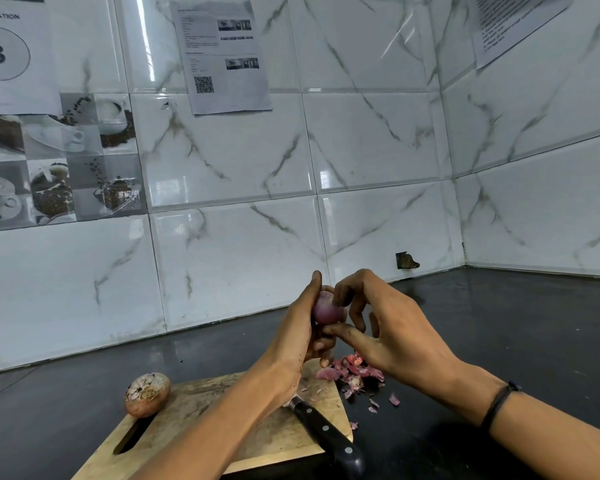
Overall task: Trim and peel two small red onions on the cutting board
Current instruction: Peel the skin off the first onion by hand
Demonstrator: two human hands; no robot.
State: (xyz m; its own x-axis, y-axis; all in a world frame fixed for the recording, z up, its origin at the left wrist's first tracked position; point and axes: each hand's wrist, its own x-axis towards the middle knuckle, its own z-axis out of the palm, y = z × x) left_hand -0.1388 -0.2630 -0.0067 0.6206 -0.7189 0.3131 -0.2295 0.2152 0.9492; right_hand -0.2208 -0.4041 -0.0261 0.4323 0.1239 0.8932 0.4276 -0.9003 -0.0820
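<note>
At nine o'clock on the wooden cutting board [201,424] waits an unpeeled red onion [147,394], skin on. The left hand [300,336] lifts the other, peeled onion [327,309] above the board, fingers clamped round it. The right hand [388,336] pinches at its skin (probably a last shred). Knife [329,434] parked at five o'clock; peelings [352,374] heaped at two.

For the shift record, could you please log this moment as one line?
left hand: holds peeled onion | right hand: picking at it | unpeeled onion: on cutting board | knife: on board | peels: beside board
</note>
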